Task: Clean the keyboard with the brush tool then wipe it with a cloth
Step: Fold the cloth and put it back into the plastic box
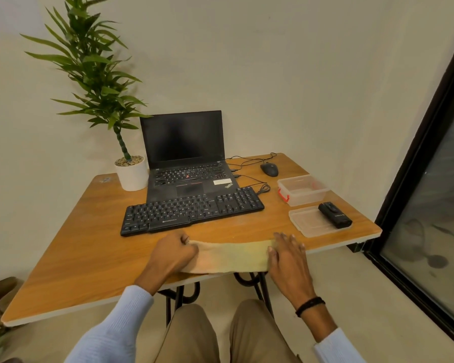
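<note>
Yellow cloth (231, 258): left hand (173, 254) grips one end, right hand (288, 258) presses flat; wiping your keyboard (192, 210) likely comes next.

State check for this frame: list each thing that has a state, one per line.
laptop: open, screen dark.
keyboard: uncovered, untouched.
box: lid off, empty.
lid: flat beside box, black tool on it.
cloth: folded into a strip, at table edge.
left hand: grips cloth's end.
right hand: flat on other end.

your left hand (174, 254) gripping the cloth (231, 256) at the near edge of the tabletop (76, 258), right hand (288, 258) flat on it, keyboard (192, 210) just behind
</note>
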